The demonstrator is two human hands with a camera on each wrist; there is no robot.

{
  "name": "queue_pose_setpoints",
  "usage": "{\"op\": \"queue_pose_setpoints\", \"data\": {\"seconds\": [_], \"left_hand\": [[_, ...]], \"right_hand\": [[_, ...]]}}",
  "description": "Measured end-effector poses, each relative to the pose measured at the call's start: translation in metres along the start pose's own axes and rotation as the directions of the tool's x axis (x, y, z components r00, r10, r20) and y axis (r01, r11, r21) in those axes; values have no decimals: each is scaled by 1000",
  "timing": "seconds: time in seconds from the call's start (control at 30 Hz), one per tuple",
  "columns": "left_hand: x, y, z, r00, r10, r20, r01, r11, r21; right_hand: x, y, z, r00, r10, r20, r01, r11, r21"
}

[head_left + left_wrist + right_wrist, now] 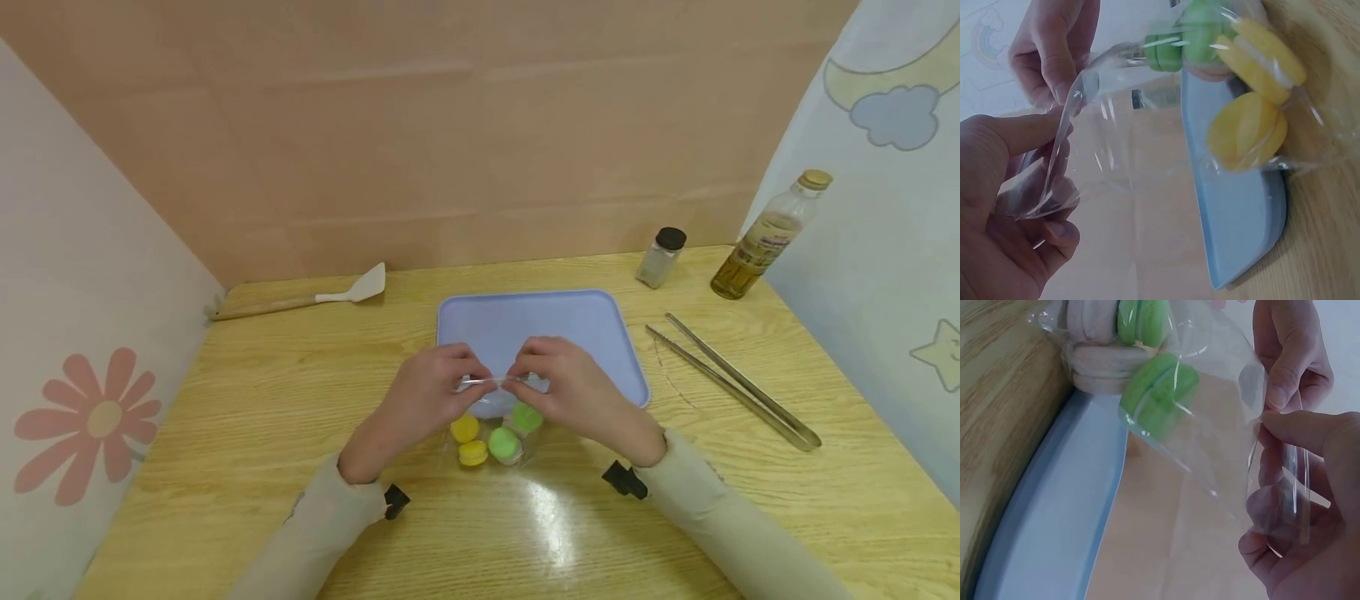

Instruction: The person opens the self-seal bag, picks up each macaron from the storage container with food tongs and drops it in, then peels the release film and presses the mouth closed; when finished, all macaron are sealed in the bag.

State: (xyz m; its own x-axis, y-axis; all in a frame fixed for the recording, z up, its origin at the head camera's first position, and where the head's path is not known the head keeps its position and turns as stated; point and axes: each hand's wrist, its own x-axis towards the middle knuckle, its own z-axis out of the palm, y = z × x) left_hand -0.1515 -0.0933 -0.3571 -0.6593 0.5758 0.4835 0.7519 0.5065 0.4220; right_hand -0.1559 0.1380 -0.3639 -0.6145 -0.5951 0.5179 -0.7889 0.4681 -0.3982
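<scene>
Between both hands hangs a clear plastic bag [1110, 144], its top edge pinched by the left hand [427, 387] and the right hand [573, 387], thumbs close together. Inside the bag lie yellow macarons [1247, 131], green macarons [1160, 394] and pale pinkish ones [1107, 365]. In the head view the bag's lower part is over the wooden table, at the near edge of a blue tray [536, 321]. Whether its bottom touches the table I cannot tell.
A white-headed spatula [367, 285] lies at the back left. To the right are metal tongs [738, 383], a small black-lidded jar [660, 260] and an oil bottle [765, 242]. Walls [420, 150] enclose the table's back and sides.
</scene>
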Motion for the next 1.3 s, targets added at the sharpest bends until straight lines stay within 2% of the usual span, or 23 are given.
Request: {"op": "queue_pose_setpoints", "data": {"seconds": [0.17, 0.3, 0.43, 0.6, 0.93, 1.07, 1.3], "left_hand": [[-6, -4, -8, 999, -37, -12, 36, 995, -98], [-10, -2, -17, 997, -74, 2, 74, 989, -125], [-13, 0, -23, 997, -78, 17, 80, 987, -142], [-20, -3, -29, 997, -70, 28, 74, 981, -178], [-30, -4, -38, 998, -66, 19, 68, 986, -153], [-32, -5, -39, 999, -40, 20, 43, 989, -139], [-36, -11, -43, 999, 53, 13, -51, 990, -130]], "right_hand": [[-1, 1, -6, 998, -39, -52, 41, 998, 39], [-4, 1, -12, 997, -51, -63, 56, 996, 70], [-9, 1, -16, 997, -50, -55, 55, 995, 88], [-16, 3, -22, 996, -42, -83, 50, 995, 90], [-25, 4, -28, 995, -55, -84, 66, 988, 138], [-27, 3, -30, 994, -50, -92, 62, 989, 135], [-31, 0, -33, 996, -24, -83, 32, 995, 98]]}}
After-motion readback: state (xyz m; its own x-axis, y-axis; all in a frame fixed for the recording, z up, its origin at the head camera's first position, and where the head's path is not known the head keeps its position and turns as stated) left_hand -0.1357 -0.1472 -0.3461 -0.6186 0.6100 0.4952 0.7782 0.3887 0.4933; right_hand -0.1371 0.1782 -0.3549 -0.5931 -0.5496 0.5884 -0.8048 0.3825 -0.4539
